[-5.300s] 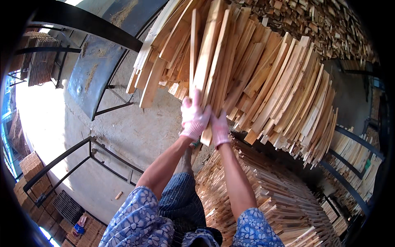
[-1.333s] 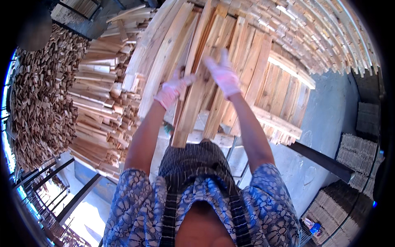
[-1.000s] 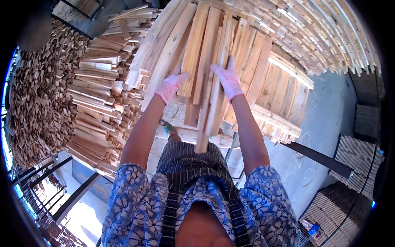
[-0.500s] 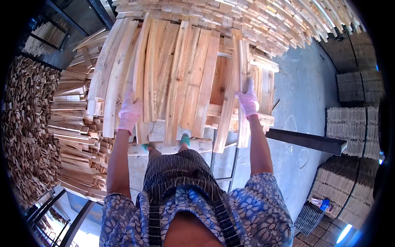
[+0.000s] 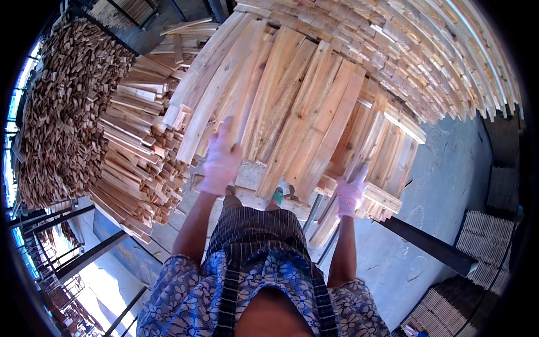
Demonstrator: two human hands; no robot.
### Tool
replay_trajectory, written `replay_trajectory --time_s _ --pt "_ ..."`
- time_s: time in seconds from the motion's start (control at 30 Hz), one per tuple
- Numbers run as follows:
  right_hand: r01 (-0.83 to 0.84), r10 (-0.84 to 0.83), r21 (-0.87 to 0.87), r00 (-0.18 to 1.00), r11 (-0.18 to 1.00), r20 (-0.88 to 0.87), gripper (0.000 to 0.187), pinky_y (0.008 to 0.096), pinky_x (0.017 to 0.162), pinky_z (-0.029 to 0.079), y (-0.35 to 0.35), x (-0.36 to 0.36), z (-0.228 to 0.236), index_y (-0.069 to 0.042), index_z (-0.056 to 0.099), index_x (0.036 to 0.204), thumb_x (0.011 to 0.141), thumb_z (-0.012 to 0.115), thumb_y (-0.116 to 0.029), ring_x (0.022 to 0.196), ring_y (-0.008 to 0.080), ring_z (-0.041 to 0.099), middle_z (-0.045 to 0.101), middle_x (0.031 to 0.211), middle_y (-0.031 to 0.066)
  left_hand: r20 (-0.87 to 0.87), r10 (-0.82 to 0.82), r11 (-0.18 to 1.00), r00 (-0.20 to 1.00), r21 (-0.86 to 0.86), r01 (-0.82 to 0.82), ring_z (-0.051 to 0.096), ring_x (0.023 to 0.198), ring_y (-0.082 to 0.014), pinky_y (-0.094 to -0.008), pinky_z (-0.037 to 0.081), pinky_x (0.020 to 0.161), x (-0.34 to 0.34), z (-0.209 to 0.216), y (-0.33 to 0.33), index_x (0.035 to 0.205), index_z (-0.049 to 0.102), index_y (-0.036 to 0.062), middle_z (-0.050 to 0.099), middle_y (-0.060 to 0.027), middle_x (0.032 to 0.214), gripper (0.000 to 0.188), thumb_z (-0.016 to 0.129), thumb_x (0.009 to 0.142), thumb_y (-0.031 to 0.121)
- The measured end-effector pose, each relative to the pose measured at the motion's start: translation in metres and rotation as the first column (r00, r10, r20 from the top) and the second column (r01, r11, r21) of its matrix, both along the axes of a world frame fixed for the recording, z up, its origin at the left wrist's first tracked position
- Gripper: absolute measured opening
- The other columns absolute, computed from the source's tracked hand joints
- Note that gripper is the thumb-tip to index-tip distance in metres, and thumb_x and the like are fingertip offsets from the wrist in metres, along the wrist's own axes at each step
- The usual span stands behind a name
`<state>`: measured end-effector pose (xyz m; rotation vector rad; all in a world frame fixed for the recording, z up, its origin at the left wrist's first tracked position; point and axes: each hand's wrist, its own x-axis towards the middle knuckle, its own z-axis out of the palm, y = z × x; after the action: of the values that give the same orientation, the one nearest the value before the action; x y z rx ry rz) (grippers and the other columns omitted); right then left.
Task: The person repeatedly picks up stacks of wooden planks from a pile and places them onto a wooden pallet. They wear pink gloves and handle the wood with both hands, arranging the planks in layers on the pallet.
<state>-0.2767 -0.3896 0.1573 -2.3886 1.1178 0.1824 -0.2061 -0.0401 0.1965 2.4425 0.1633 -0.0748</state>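
Note:
My left hand (image 5: 220,163), in a pale pink glove, is closed on the near part of a long wooden plank (image 5: 248,92), which is smeared by motion. This plank lies at the left side of a row of side-by-side planks (image 5: 300,112). My right hand (image 5: 351,194), gloved alike, grips a narrow plank (image 5: 371,135) at the right of the row. Its fingers lie along the wood and the thumb sits on the left side. Beside that hand, a plank end (image 5: 324,229) sticks out toward me.
Stacked boards (image 5: 393,45) rise behind the row. At left are loose planks (image 5: 132,123) and a large heap of wood pieces (image 5: 67,106). A dark metal beam (image 5: 429,244) juts out at right, near bundled slats (image 5: 485,238). My feet show below the row.
The view has turned, so the wood appears farther right and tilted. My left hand has moved with its plank, closer to the row's middle planks. My right hand still grips at the right side.

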Motion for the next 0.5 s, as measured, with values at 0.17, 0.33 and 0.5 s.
replay_trajectory --time_s 0.17,0.33,0.5 --pt "-0.147 0.149 -0.062 0.989 0.987 0.024 0.100 0.0529 0.103 0.047 -0.021 0.063 -0.024 -0.018 0.017 0.163 0.084 0.073 -0.042 0.122 0.0519 0.055 0.047 0.137 0.0355 -0.198 -0.133 0.893 0.971 0.400 0.204 0.053 0.120 -0.0485 -0.0543 0.047 0.099 0.033 -0.014 -0.061 0.156 0.032 0.0249 0.049 -0.0294 0.132 0.080 0.072 0.087 0.025" --pt "-0.110 0.112 -0.040 0.991 0.993 0.073 0.098 0.0534 0.106 0.044 0.012 0.078 -0.040 -0.022 0.015 0.163 0.086 0.068 -0.052 0.127 0.0514 0.053 0.044 0.144 0.0375 -0.244 -0.176 0.935 0.954 0.261 0.239 0.053 0.123 -0.0487 -0.0533 0.047 0.100 0.046 -0.023 -0.054 0.155 0.034 0.0235 0.048 -0.0286 0.133 0.077 0.071 0.087 0.027" --pt "-0.132 0.136 -0.038 0.983 0.991 0.124 0.095 0.0509 0.106 0.045 0.006 0.082 -0.013 -0.019 0.016 0.163 0.089 0.067 -0.048 0.128 0.0476 0.053 0.045 0.144 0.0347 -0.182 -0.113 0.952 0.977 -0.300 0.054 0.054 0.116 -0.0369 -0.0413 0.046 0.104 0.034 0.005 -0.004 0.152 0.044 0.0223 0.048 -0.0215 0.123 0.076 0.074 0.083 0.020"
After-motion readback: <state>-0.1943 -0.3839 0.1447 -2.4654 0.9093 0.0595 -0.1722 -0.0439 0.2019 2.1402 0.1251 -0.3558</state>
